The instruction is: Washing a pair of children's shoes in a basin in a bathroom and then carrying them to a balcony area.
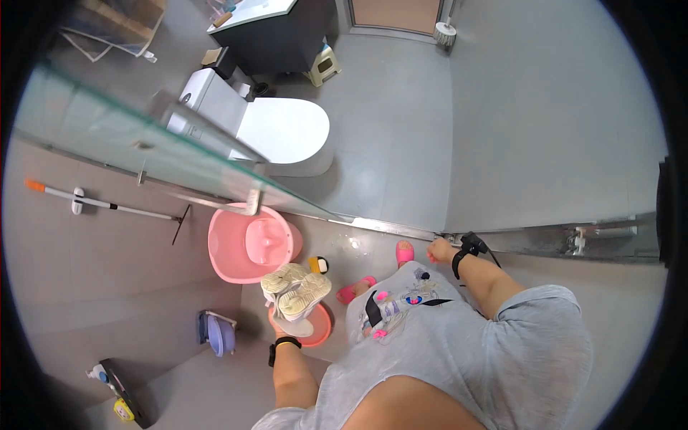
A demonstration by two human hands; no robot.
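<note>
My left hand (279, 329) holds a pair of whitish sneakers (298, 290), soles up, together with a pale insole (294, 325). Most of that hand is hidden beneath them. Below the shoes is an orange-red basin (321, 322), partly covered by them. A large pink tub (219, 242) stands beside them, with a smaller pink piece (267, 240) inside. On the floor near the shoes lies a yellow, black and white brush or sponge (318, 265). My right hand (441, 251) is near the door track, its fingers curled; whether it holds anything does not show.
A glass shower door (177, 145) with a metal handle crosses the left side. Beyond the raised metal threshold (376, 224) stand a white toilet (285, 129) and a stool (324, 66). A squeegee (134, 210) and a purple basin (221, 336) hang on the wall. The floor is wet.
</note>
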